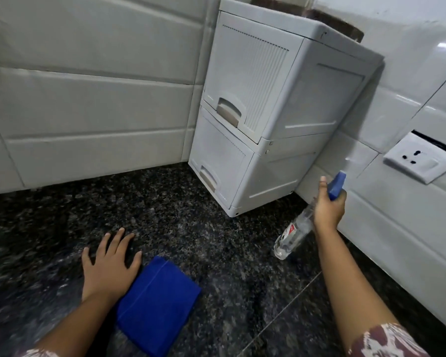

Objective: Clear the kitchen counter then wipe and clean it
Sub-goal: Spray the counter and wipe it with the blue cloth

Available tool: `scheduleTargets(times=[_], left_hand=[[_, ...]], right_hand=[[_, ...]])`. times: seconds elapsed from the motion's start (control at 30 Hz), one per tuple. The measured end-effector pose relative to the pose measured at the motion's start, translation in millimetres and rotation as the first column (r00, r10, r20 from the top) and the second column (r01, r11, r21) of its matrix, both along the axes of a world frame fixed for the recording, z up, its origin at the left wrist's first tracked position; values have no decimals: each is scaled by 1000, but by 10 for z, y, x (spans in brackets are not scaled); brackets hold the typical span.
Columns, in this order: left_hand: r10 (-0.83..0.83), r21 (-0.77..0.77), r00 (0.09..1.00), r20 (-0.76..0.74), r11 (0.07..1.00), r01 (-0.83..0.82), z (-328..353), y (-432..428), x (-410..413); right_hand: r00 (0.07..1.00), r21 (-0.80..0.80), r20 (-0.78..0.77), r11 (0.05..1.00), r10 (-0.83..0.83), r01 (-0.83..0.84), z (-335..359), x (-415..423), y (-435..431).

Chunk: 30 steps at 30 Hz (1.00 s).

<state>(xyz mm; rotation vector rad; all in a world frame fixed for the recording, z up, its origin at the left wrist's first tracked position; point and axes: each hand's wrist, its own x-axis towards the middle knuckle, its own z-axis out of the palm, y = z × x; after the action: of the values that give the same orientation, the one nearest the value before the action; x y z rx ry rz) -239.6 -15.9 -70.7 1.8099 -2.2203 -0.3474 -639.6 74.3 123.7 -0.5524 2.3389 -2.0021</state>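
The dark speckled granite counter [191,243] fills the lower half of the view. My left hand [108,264] lies flat on it with fingers spread, its thumb side touching a folded blue cloth [157,305] that lies on the counter. My right hand [328,204] grips the neck of a clear spray bottle [294,233] with a blue trigger head [336,185], held tilted above the counter near the right wall.
A white plastic two-drawer cabinet [273,106] stands on the counter in the back corner, with brown items on top. White tiled walls [88,104] run along the back and right. A white wall socket [420,161] sits on the right wall.
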Motion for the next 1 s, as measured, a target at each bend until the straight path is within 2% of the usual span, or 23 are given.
scheduleTargets(times=[0.13,0.2,0.27,0.33,0.37,0.4,0.43,0.47,0.5,0.53,0.57,0.6,0.67,0.7,0.73,0.83,0.87,0.9,0.93,1.0], left_hand=[[-3,-2,1000,-5,1000,3,26,19,0],[-8,5,1000,9,1000,8,37,26,12],[-17,11,1000,19,1000,16,40,28,17],[-19,3,1000,22,1000,19,49,30,1],[-18,11,999,42,1000,17,54,25,2],[-18,15,998,65,1000,17,60,-4,1],[-29,-2,996,86,1000,29,67,-48,-11],[-41,-30,995,94,999,44,76,-119,-1],[-54,-57,995,81,997,59,91,-204,16],[-60,-71,997,48,995,63,99,-312,50],[-52,-83,999,0,995,51,120,-402,91],[-38,-88,999,-35,996,35,131,-508,147],[-18,-110,1000,-20,994,16,122,-692,258],[-1,-114,1000,7,993,1,115,-752,298],[22,-98,999,31,995,-19,91,-787,323],[90,-15,994,58,996,-89,-9,-858,323],[96,-16,994,58,995,-96,-10,-849,306],[99,-19,993,59,995,-98,-12,-849,300],[95,-18,993,67,995,-94,-15,-833,306],[106,-39,991,76,994,-104,-23,-845,303]], right_hand=[[992,124,124,991,29,-44,-263,171,140],[980,234,197,972,-7,-40,-621,515,237],[968,351,249,929,28,-117,-1009,984,297],[956,472,207,834,208,-284,-1290,1475,341],[918,542,136,748,373,-384,-1403,1725,349],[830,606,66,638,554,-475,-1476,1949,337],[697,665,10,516,717,-540,-1532,2140,330],[539,734,-17,377,842,-565,-1578,2325,307],[386,816,-46,258,921,-518,-1632,2473,282],[261,876,-109,217,959,-430,-1714,2580,250],[182,909,-180,234,967,-345,-1773,2630,217],[154,917,-199,240,968,-318,-1802,2629,135],[161,922,-160,206,974,-328,-1805,2468,-100],[193,926,-164,219,967,-309,-1802,2313,-236],[261,930,-185,255,948,-265,-1781,2114,-388],[602,954,-142,271,786,-129,-1712,1584,-920],[672,957,-130,269,729,-106,-1720,1560,-1019],[668,959,-125,261,733,-107,-1730,1628,-1111],[576,952,-141,270,805,-144,-1749,1754,-1117],[227,947,-192,241,955,-214,-1818,1894,-1080]])
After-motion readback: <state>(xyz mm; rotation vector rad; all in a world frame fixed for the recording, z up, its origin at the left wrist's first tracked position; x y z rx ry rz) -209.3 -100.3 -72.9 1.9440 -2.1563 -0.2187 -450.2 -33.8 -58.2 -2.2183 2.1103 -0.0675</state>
